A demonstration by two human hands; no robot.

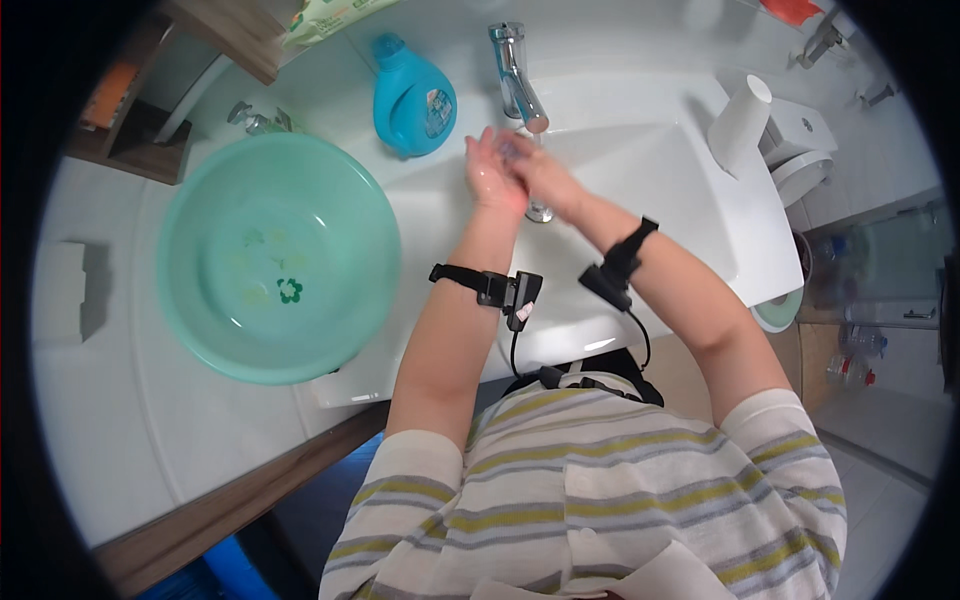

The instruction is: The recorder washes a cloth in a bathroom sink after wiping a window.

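Note:
My left hand (492,180) is over the white sink (640,190), wet palm showing and fingers stretched out, just below the chrome faucet (516,80). Against it lies my right hand (550,180), its fingers smeared by motion across the left fingers and palm. Whether water is running from the spout is hard to make out behind the hands. A metal drain (540,212) shows below the right wrist. Nothing held can be seen in either hand. Each forearm wears a black strap with a small cabled device.
A green plastic basin (360,250) stands on the counter to the left. Between it and the faucet is a blue detergent bottle (415,100) with a handle. A glass pump bottle (255,120) sits behind the basin. At the right is a white cylindrical container (740,125).

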